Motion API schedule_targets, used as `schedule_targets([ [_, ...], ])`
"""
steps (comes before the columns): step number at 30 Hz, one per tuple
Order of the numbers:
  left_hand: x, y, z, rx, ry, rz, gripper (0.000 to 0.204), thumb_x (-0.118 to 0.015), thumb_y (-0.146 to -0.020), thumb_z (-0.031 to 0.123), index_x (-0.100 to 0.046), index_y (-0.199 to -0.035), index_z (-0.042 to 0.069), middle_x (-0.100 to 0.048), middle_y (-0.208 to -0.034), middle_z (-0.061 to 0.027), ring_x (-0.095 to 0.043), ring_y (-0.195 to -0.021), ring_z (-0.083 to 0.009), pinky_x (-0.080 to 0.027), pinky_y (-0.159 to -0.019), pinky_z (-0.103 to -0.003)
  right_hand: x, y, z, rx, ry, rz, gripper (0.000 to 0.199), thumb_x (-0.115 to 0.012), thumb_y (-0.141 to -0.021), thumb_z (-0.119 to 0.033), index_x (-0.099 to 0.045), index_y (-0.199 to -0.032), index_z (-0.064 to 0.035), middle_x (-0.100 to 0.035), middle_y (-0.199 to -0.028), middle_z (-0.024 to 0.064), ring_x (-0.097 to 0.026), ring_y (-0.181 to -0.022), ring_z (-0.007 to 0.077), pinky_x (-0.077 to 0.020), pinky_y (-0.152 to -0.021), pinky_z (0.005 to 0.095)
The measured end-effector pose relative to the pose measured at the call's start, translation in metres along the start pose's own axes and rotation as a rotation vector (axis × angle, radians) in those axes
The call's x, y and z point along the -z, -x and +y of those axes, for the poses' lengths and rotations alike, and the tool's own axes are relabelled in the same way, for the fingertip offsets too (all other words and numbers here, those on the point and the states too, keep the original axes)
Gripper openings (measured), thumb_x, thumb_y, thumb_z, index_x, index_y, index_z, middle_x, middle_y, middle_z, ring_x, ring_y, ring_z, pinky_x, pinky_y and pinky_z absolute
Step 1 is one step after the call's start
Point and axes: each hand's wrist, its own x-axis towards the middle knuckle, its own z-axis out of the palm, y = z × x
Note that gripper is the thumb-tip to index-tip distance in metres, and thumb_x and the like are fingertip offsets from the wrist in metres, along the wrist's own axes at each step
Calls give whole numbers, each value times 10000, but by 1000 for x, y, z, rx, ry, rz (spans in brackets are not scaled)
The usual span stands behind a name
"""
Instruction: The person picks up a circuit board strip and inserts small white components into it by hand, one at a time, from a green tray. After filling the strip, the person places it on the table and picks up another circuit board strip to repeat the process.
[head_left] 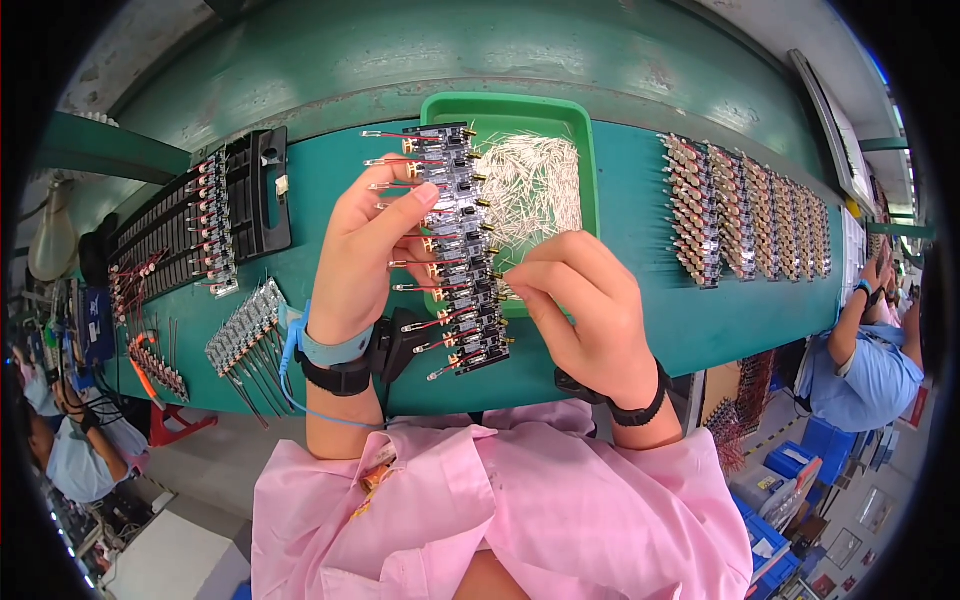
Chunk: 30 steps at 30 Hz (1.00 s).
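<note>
My left hand point(358, 245) grips a long strip of small black circuit boards point(465, 235), thumb on its face. The strip stands nearly upright over the green mat, slightly tilted. Short red and black leads with clear tips stick out along its left edge, and small brass-coloured parts line its right edge. My right hand point(592, 305) is pinched closed at the strip's lower right edge; whatever sits between its fingertips is too small to make out. Behind the strip lies a green tray point(588, 150) with a loose heap of thin white pieces point(535, 185).
Several populated board strips point(745, 210) stand in rows at the right. At the left are a black slotted rack point(180, 225), a board strip with long dark leads point(247, 325) and an orange-handled tool point(145, 375). Co-workers sit at far left and right point(865, 360).
</note>
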Motion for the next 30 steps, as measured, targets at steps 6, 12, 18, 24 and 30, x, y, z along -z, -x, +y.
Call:
schedule_targets([
  [6,0,1,1,-5,6,4,202,-542,-846,158,-481,-997,39,-576,-704,-42,-536,-473,-84,-438,-381,-211,-2,1,1,63,88,-3,183,-641,-625,71,-587,-786,1,-545,-733,88,-527,-642,236,-417,-545,311],
  [12,-2,2,3,12,-4,-4,205,-539,-847,161,-478,-1000,40,-582,-715,-48,-543,-482,-86,-438,-379,-211,-4,2,3,108,109,26,194,-645,-605,77,-589,-778,8,-545,-718,89,-518,-608,237,-411,-512,312],
  [18,-1,1,2,3,7,-22,208,-540,-847,161,-476,-1003,39,-584,-719,-48,-544,-485,-81,-439,-378,-209,-5,2,4,180,208,44,209,-603,-563,45,-576,-768,12,-518,-715,77,-498,-592,215,-408,-493,301],
  [24,-2,0,0,-8,8,14,205,-543,-848,160,-476,-1000,40,-584,-716,-43,-543,-484,-79,-439,-378,-209,-4,1,2,195,247,29,223,-623,-546,78,-580,-759,25,-539,-713,89,-507,-577,224,-405,-474,304],
  [30,-1,1,1,-10,17,-5,205,-543,-848,163,-475,-999,41,-578,-705,-37,-548,-485,-80,-440,-380,-208,-3,0,0,222,280,4,220,-606,-542,56,-580,-758,27,-539,-711,90,-504,-572,218,-404,-472,300],
])
